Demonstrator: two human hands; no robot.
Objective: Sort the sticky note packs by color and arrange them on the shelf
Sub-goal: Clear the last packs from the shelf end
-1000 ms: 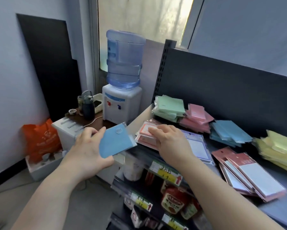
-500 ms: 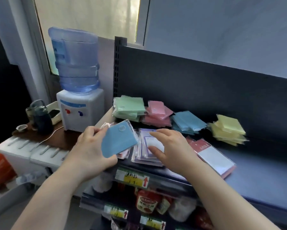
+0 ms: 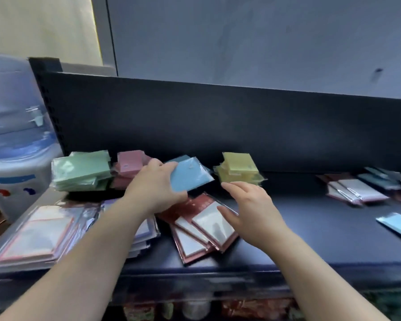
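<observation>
Placing blue pack (image 3: pixel 190 178), clamped in left grip (image 3: pixel 155 186): lay flat between pink pile (image 3: pixel 128 163), 9 o'clock, and yellow pile (image 3: pixel 238 167), 3 o'clock; right grip (image 3: pixel 248 205) apart.

The water dispenser (image 3: pixel 11 135) is running off the left edge, so only part of its bottle and body is showing. The left hand (image 3: pixel 155 188) is covering the right side of the pink pile (image 3: pixel 128 164). The blue pack (image 3: pixel 190 176) it is gripping is hiding whatever is lying behind it, and the small mark on that pack is too tiny to read. The left forearm is crossing over the purple-edged packs (image 3: pixel 146 232). The right hand (image 3: pixel 248 209) is masking a corner of the red-bordered packs (image 3: pixel 204 225). A light blue pack (image 3: pixel 398 224) is being clipped by the right edge. The far-right packs (image 3: pixel 357 189) and the goods (image 3: pixel 252 306) under the shelf (image 3: pixel 310 228) are blurring beyond recognition.
</observation>
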